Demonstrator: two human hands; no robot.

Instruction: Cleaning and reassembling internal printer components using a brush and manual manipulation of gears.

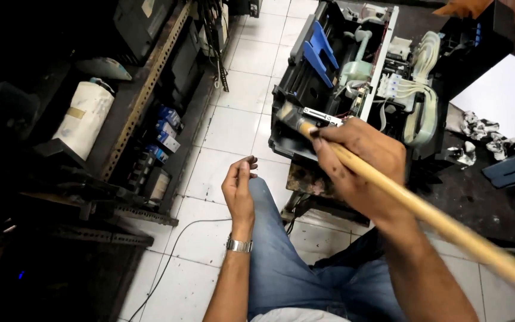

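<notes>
My right hand (359,164) grips the brush (415,206), bristles on the printer (353,77) edge; left hand (238,189) loose, empty. I'd sweep lightly, clear of the tubes (421,89).

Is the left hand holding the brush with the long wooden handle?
No, the left hand rests empty above the knee, while the right hand grips the brush at the opened printer.

White tiled floor (233,119); dark metal shelves (144,89) left of the fingers, black worktable (478,197) to their right.
</notes>
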